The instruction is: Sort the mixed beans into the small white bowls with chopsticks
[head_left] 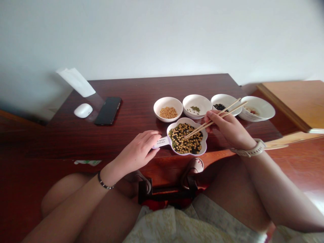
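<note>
**Varnished wood, glazed bowls, bamboo chopsticks**

The tabletop [76, 141] is dark reddish wood under a glossy varnish. The chopsticks [222, 110] are smooth, pale bamboo. The white bowls [174, 101] look like shiny glazed ceramic. The flower-shaped dish [187, 120] is smooth and glossy, with a paper barcode label [161, 141] on its handle. The phone [108, 111] is glossy black glass; the mouse [83, 110] is smooth white plastic.

And here's the flower-shaped white dish [192, 120], packed with mixed soybeans, mung beans and black beans [184, 143], barcoded handle [160, 142] pointing left, near the dark wood table's [76, 141] front edge, bamboo chopsticks [195, 130] dipping right in!
</note>
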A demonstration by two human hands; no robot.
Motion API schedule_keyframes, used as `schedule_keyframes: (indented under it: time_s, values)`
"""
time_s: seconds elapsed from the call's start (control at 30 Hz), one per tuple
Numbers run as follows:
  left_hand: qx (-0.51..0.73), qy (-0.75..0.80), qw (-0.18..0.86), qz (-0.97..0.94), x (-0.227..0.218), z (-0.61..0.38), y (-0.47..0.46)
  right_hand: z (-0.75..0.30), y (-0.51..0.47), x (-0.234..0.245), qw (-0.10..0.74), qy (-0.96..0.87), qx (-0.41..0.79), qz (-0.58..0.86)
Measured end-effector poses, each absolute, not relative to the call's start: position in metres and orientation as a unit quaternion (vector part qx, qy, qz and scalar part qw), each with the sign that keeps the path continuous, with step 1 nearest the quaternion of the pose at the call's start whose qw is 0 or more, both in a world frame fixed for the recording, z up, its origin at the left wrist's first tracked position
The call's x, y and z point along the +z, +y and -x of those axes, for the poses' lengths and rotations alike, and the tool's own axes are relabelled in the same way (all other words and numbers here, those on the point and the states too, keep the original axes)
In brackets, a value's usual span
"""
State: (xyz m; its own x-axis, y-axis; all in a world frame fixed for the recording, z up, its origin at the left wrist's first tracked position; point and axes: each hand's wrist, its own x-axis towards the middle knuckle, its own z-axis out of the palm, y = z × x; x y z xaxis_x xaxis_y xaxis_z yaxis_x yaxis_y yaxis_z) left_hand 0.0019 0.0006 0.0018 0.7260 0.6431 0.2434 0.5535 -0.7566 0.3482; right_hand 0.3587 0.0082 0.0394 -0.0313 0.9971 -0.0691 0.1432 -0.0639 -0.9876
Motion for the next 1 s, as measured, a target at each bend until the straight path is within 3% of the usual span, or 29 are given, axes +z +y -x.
schedule_keyframes:
  time_s: [1.0]
  values:
    - [0.180,0.322,0.122,-0.922,0.0016,-0.0024,0.0005,-0.3607,0.0092,0.0362,0.441,-0.535,0.485,0.534]
